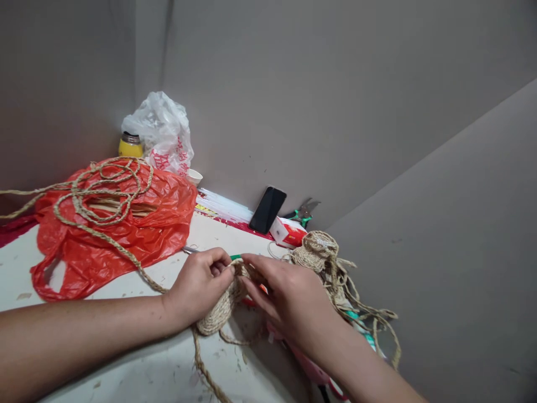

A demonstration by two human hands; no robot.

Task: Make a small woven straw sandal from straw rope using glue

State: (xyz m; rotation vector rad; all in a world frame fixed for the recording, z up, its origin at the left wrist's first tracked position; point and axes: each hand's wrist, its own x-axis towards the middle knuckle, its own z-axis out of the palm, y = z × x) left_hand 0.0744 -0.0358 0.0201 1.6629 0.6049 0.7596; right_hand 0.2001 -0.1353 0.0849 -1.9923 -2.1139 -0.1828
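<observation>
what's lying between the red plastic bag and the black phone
In the head view, a bundle of clear sticks lies between the red bag and the phone.

Bare table (138,364) lies open near the left forearm; the red bag (104,235) and, seemingly, walls close the rest.

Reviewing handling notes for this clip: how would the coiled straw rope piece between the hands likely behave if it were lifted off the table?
The coiled rope piece looks light: thin braided straw fibre. It probably flexes rather than staying rigid, as the left hand and right hand pinch its rim. The loose rope tail trailing from it would likely dangle and drag along the table.
</observation>
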